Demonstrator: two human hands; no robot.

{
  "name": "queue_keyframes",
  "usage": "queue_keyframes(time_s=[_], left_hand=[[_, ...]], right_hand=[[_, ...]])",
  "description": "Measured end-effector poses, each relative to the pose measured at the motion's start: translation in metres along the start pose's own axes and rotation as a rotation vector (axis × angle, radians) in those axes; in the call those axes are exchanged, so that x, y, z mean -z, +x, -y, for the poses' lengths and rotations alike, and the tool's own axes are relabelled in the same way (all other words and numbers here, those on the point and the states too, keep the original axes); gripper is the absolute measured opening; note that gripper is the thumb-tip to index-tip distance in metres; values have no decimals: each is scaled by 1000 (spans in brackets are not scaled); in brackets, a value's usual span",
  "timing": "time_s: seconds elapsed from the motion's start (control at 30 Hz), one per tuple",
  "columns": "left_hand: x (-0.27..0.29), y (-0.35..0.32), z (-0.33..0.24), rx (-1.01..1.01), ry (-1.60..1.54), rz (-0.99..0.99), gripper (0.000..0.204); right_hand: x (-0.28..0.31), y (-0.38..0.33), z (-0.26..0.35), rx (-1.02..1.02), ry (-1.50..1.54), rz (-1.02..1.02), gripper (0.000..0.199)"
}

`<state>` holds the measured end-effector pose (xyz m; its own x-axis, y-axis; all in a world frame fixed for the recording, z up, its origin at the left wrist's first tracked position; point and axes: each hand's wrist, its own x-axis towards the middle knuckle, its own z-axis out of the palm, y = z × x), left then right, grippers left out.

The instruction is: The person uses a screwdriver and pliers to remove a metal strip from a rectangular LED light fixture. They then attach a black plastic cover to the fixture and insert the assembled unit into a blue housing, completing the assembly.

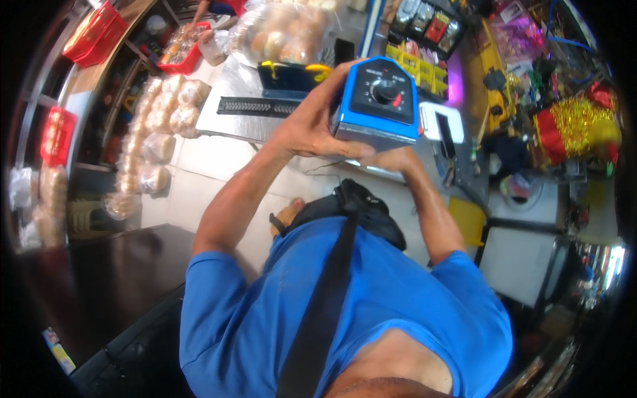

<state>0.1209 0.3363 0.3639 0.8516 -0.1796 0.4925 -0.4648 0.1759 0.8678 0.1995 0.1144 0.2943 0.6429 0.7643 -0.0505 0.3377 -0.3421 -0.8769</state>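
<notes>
A blue heat sealer (378, 93) with a black dial panel is tilted up over the near edge of the metal table. My left hand (318, 129) clasps its left side, with the thumb along the lower near edge and the fingers reaching up the side. At the lower right edge, my right hand (391, 159) is curled against the sealer's underside; its fingers are mostly hidden. Just left of the sealer lie a dark blue case (285, 79) with yellow-handled scissors (320, 69) by it, and a black slotted strip (255, 106).
The metal table (239, 79) holds a large clear bag of buns (282, 33) and a yellow divided tray (421, 69). A white tray (441, 123) lies to the right. Bagged buns (159, 126) line the left side, near red crates (96, 33). A yellow bin (466, 221) stands below.
</notes>
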Motion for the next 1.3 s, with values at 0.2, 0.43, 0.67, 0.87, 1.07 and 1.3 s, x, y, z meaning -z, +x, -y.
queue_keyframes(time_s=[0.2, 0.43, 0.67, 0.87, 1.07, 1.3], left_hand=[[-6, -7, 14, -107, 334, 145, 113], [-17, -23, 32, -53, 406, 143, 112], [-29, 8, 17, -118, 396, 89, 110], [-39, 60, -11, 34, -8, -76, 105], [-48, 86, -30, 68, 252, -196, 96], [-58, 92, -71, 48, 355, -269, 76]], right_hand=[[0, 1, -33, 290, -212, -41, 78], [-17, -8, -65, 266, -148, -128, 70], [-7, -26, -33, -90, 73, 73, 75], [-6, -33, 9, -41, 511, -152, 93], [-17, -26, 7, 107, 839, -223, 89], [-26, -46, 12, -2, 888, -157, 95]])
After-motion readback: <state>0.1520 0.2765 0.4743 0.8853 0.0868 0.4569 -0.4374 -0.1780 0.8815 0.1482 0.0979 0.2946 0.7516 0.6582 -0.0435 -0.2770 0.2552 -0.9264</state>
